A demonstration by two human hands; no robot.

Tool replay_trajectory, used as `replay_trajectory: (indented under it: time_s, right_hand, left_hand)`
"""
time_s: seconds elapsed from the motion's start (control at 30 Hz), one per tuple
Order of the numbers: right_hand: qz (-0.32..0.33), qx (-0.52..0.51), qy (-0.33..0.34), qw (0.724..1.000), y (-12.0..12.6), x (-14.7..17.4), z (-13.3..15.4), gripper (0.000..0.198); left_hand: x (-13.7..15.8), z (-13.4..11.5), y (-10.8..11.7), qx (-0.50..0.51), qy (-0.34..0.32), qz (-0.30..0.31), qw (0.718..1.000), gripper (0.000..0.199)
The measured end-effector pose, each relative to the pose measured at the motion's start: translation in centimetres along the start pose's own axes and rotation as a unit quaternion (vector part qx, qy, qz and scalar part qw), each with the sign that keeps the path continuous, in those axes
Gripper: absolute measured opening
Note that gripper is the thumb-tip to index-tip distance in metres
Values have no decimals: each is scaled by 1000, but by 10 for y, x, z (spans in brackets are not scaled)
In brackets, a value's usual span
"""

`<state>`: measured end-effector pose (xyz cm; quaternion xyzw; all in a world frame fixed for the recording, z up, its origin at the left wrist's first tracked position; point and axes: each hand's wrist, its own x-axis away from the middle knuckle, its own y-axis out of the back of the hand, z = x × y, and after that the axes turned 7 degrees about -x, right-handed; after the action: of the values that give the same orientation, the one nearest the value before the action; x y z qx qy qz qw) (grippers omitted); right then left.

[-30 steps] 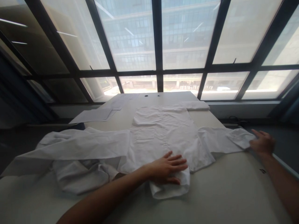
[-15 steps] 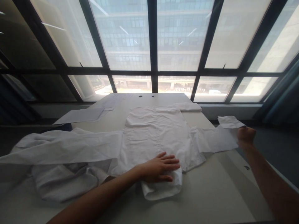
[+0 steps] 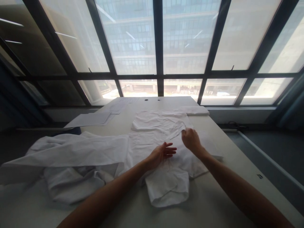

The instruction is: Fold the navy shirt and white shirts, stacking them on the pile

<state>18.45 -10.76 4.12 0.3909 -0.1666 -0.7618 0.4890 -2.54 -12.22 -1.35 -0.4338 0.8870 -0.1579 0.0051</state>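
A white buttoned shirt (image 3: 144, 136) lies spread on a white table, a slit-like line across its left half. My right hand (image 3: 191, 139) is closed on the end of the shirt's right sleeve (image 3: 179, 128), which is drawn in over the body of the shirt. Beside it, my left hand (image 3: 163, 153) is open over the middle of the shirt, palm turned to the right and fingers apart. The left sleeve (image 3: 95, 148) stretches out to the left. A wide loose flap of the same white cloth (image 3: 168, 190) hangs toward the near side.
Under the left sleeve lies a crumpled pale cloth (image 3: 68, 186). Sheets of paper (image 3: 90, 118) are at the table's far left. A folded white cloth (image 3: 196, 110) lies at the far right of the table (image 3: 237, 190). Tall windows (image 3: 135, 38) stand behind.
My right hand has swung from the far right to the middle, bringing the sleeve end over the shirt. My left hand has shifted from lying flat on the cloth to a sideways, raised pose.
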Motion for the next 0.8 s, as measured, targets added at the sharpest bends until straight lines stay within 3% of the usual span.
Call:
replay_trajectory:
  time_s: [0.1, 0.23, 0.33, 0.4, 0.5, 0.67, 0.8]
  right_hand:
    - [76, -30, 62, 995, -28, 24, 25, 24]
    - [183, -61, 169, 967, -37, 49, 36, 24]
    - [225, -102, 234, 940, -25, 54, 27, 35]
    - [194, -124, 237, 944, -11, 49, 15, 37]
    - [83, -151, 206, 963, 14, 26, -13, 33]
    - [-100, -172, 85, 976, 39, -17, -83, 35]
    - [-121, -143, 31, 982, 28, -26, -139, 38]
  left_hand:
    - [-2, -1, 5, 75, 31, -12, 997, 58]
    - [-4, -2, 11, 92, 13, -167, 982, 25]
    - [-3, -14, 19, 73, -20, -254, 964, 24]
    - [-2, -32, 27, 60, -26, -285, 956, 29]
    - [-5, -70, 47, -18, -37, -317, 948, 32]
    - [-19, -137, 96, -222, -23, -301, 927, 41]
    - [-30, -165, 132, -305, 34, -313, 899, 41]
